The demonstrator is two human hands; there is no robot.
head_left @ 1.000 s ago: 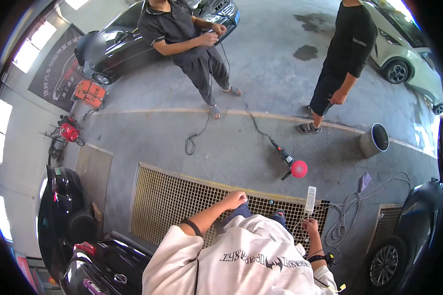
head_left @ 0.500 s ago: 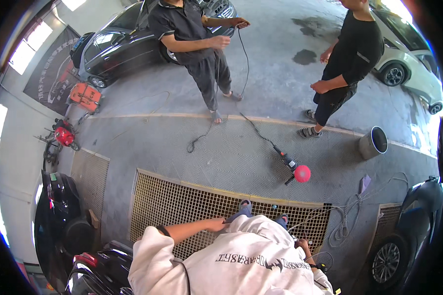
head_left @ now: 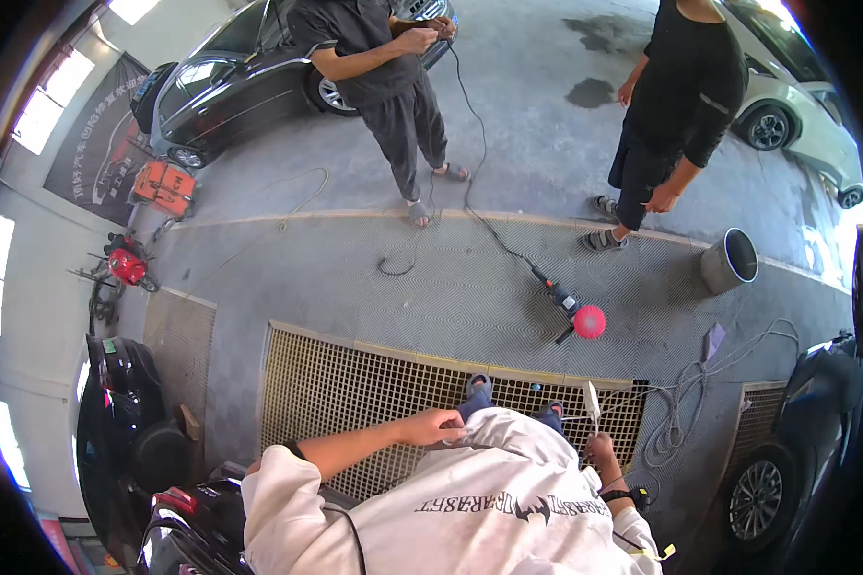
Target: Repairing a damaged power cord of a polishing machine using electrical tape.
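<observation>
My right hand (head_left: 599,448), low at the right beside my white shirt, is closed round the lower end of a narrow white flat object (head_left: 592,399) that points upward; its kind cannot be made out. Pale cable runs close by it. My left hand (head_left: 433,426) is in front of my waist with the fingers curled in, near the shirt (head_left: 451,508); whatever they pinch, if anything, is too small to name. Past the floor grate lies a polisher (head_left: 564,302) with a round red pad (head_left: 590,322), its black cord (head_left: 497,240) leading to a co-worker's hands.
Under my feet is a yellow-edged floor grate (head_left: 355,383). Looped pale cable (head_left: 676,422) lies to its right, near a dark car's wheel (head_left: 759,503). A grey bucket (head_left: 729,262) stands farther off. Two co-workers stand ahead, one holding the black cord (head_left: 457,72).
My right hand has come up into fuller view with the white object. My left hand has shifted slightly up and right. The co-worker's hands on the cord moved left; the other co-worker's arm lowered.
</observation>
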